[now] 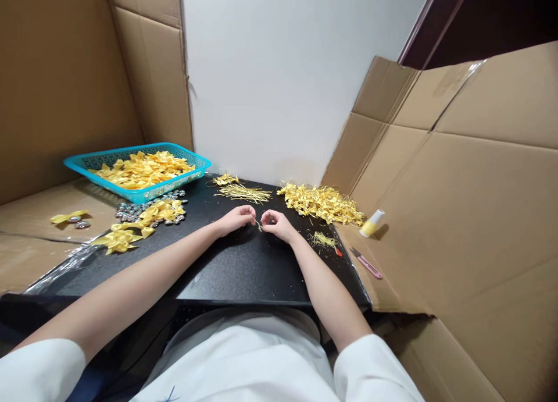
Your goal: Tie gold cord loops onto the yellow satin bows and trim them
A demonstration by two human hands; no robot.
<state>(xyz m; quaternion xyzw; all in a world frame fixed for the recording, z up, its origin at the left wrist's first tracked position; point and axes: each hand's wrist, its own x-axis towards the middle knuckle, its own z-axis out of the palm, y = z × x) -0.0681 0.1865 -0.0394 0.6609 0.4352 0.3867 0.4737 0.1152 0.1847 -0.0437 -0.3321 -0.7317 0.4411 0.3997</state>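
Note:
Over the middle of the black table, my left hand (239, 219) and my right hand (278, 225) face each other with a small gap between them. A thin gold cord (260, 226) spans that gap, its ends pinched by the fingertips of both hands. Just beyond my hands lies a bundle of straight gold cords (244, 193). A heap of small gold bows with cord (322, 203) sits beyond my right hand. Yellow ribbon flowers (120, 238) and silver domed pieces (131, 211) lie to the left of my left hand.
A blue basket (204, 164) of yellow ribbon bows stands at the back left. At the right are pink thread snips (367, 263), a white and yellow spool or bottle (372, 223), and cord clippings (325, 239). Cardboard walls (457, 204) enclose both sides.

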